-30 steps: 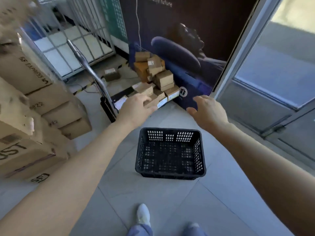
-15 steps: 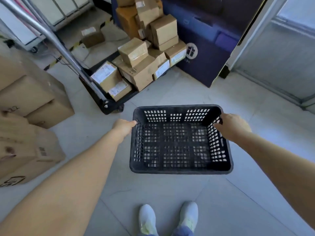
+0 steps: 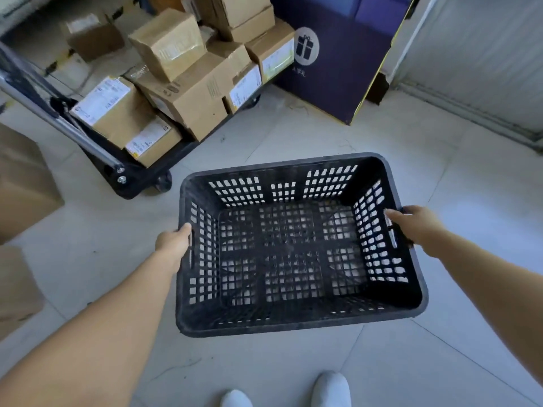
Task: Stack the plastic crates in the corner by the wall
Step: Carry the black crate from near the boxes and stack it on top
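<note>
An empty black plastic crate (image 3: 293,321) with perforated walls fills the middle of the view, above the pale tiled floor. My left hand (image 3: 173,245) grips its left short wall at the handle slot. My right hand (image 3: 414,227) grips the right short wall, thumb over the rim. The crate looks lifted and slightly tilted; whether it still touches the floor I cannot tell.
A black platform trolley (image 3: 138,177) loaded with several taped cardboard boxes (image 3: 182,83) stands ahead on the left. Large cartons (image 3: 20,183) line the left edge. A dark blue display board (image 3: 332,60) leans ahead by a grey wall (image 3: 476,54). My white shoes (image 3: 332,389) show below.
Both hands dropped from above the crate onto its short walls and closed on them. The crate now appears larger and closer, and the view has tipped downward.
</note>
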